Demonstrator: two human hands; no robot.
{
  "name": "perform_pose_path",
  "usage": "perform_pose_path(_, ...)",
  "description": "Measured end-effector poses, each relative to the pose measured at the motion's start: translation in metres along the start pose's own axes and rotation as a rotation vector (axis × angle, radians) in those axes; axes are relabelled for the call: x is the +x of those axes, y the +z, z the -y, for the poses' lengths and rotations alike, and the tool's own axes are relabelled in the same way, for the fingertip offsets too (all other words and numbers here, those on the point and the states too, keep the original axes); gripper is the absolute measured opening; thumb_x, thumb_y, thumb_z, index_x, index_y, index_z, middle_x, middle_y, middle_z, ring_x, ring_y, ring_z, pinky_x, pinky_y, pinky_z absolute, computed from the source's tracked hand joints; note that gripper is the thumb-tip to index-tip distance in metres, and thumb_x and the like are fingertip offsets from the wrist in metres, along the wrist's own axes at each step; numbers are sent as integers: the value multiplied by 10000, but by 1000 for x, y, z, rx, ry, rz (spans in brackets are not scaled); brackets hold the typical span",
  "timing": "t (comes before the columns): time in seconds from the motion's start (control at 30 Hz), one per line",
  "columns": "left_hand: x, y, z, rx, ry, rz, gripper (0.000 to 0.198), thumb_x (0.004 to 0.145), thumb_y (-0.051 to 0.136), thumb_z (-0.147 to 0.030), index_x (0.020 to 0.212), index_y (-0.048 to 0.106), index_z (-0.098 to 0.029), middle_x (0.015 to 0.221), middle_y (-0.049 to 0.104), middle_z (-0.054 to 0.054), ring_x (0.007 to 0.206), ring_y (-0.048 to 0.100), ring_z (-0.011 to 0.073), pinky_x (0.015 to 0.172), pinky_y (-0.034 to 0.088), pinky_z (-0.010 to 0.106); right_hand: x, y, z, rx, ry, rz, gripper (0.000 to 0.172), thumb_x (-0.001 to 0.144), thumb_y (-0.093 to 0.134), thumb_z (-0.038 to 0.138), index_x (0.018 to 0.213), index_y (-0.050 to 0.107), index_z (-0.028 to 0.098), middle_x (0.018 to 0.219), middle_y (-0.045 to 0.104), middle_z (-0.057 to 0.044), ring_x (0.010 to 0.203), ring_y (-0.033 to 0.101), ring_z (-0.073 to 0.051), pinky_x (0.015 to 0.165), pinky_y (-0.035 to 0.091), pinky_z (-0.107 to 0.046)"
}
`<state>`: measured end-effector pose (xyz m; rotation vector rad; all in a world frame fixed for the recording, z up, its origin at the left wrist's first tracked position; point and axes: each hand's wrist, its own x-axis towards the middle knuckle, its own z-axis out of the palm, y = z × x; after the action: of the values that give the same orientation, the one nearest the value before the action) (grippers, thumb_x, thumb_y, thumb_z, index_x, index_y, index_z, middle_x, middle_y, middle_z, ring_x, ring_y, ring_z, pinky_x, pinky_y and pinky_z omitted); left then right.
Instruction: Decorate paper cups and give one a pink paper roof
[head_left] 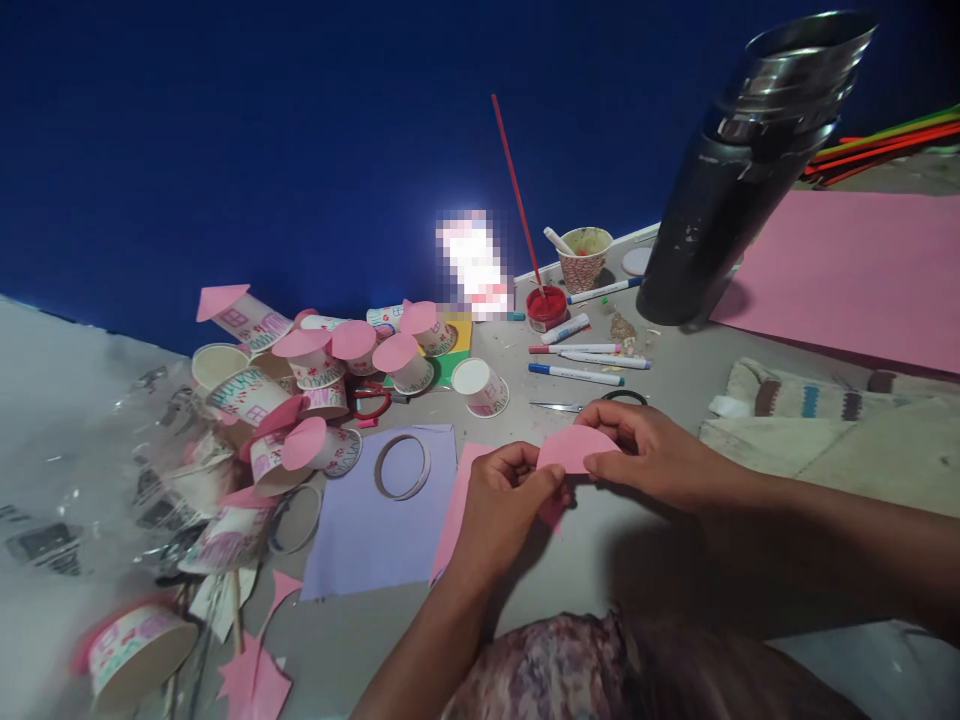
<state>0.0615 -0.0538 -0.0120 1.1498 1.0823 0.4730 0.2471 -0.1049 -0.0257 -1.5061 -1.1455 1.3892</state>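
A pink paper piece (pixel 576 449) with a rounded upper edge is held up between both my hands above the grey table. My left hand (pixel 514 492) pinches its left end between thumb and fingers. On the right end, my right hand (pixel 645 452) grips with the thumb in front and fingers behind. A bit of pink paper hangs below my left fingers. Just behind my right hand lie scissors (pixel 556 407), partly hidden by it. A decorated paper cup (pixel 480 388) with no pink top lies tilted beyond my left hand.
Pink-topped paper cups (pixel 300 356) crowd the left side, near clear plastic (pixel 97 450). A tape roll (pixel 403 467) lies on a purple sheet (pixel 375 560). Markers (pixel 576 374), a red paint pot (pixel 546 308) with a brush, and a tall black flask (pixel 705 210) stand behind. Pink sheet (pixel 855 270) is right.
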Motion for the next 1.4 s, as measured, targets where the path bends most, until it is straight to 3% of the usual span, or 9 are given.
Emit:
perform_pose_path(0.17, 1, -3, 3, -90, -8, 23, 245, 720, 805, -341, 696, 663, -142, 631, 700, 31, 595, 670, 144, 621, 543, 254, 1, -2, 0, 12, -3, 13, 248, 724, 631, 258, 966, 634, 206, 808, 686, 18, 710, 618, -157, 600, 440, -245)
perform_pose_path(0.37, 7, -5, 9, -313, -159, 195, 555, 782, 716, -636, 842, 702, -84, 700, 746, 124, 481, 683, 190, 440, 527, 266, -1, 0, -5, -180, -192, -48, 281, 779, 609, 251, 1052, 660, 209, 972, 741, -37, 871, 691, -211, 754, 531, -298)
perform_pose_path(0.5, 7, -5, 8, -277, -122, 183, 389, 719, 826, -438, 847, 670, -106, 621, 725, 80, 454, 667, 173, 444, 532, 245, -4, -1, -8, -300, -299, -70, 539, 679, 596, 156, 1210, 669, 218, 1180, 738, -77, 1072, 691, -266, 930, 534, -369)
perform_pose_path(0.63, 6, -5, 5, -162, -77, 64, 345, 694, 832, -329, 917, 662, -128, 556, 698, 31, 453, 664, 165, 464, 532, 232, -5, -12, -6, -125, -252, 74, 782, 682, 629, 168, 1455, 544, 257, 1458, 614, -94, 1290, 616, -302, 1054, 500, -411)
perform_pose_path(0.7, 5, -4, 4, -131, -67, 22, 344, 680, 830, -326, 911, 658, -139, 580, 705, 25, 461, 672, 168, 455, 525, 229, -2, -16, -6, 21, -202, 105, 728, 752, 669, 255, 1465, 523, 250, 1412, 632, -107, 1189, 669, -281, 959, 550, -384)
perform_pose_path(0.87, 5, -1, 3, -61, -60, 46, 308, 693, 801, -343, 886, 691, -129, 615, 698, 26, 447, 639, 149, 449, 516, 239, 4, -9, -8, -9, -112, -66, 372, 834, 683, 366, 1155, 672, 179, 866, 728, -39, 752, 666, -189, 632, 499, -275)
perform_pose_path(1.13, 12, -13, 10, -114, -29, -109, 287, 730, 814, -372, 842, 722, -124, 593, 656, 3, 445, 572, 105, 448, 449, 205, 5, -23, -1, -243, -200, -183, 235, 957, 561, 379, 930, 704, 194, 785, 732, -21, 714, 656, -175, 654, 478, -276)
perform_pose_path(1.27, 12, -21, 0, -248, 52, -266, 238, 708, 835, -306, 854, 747, -139, 609, 640, -31, 475, 523, 75, 465, 439, 189, 15, -54, 0, -685, -229, -346, 211, 951, 552, 333, 848, 690, 212, 796, 748, -37, 723, 646, -199, 659, 408, -309)
perform_pose_path(1.4, 12, -25, -7, -293, 88, -295, 226, 708, 833, -310, 826, 747, -138, 645, 660, -24, 485, 504, 64, 459, 417, 184, 19, -68, -6, -1042, -189, -173, 100, 885, 644, 309, 879, 695, 222, 945, 759, -68, 877, 678, -257, 670, 381, -324)
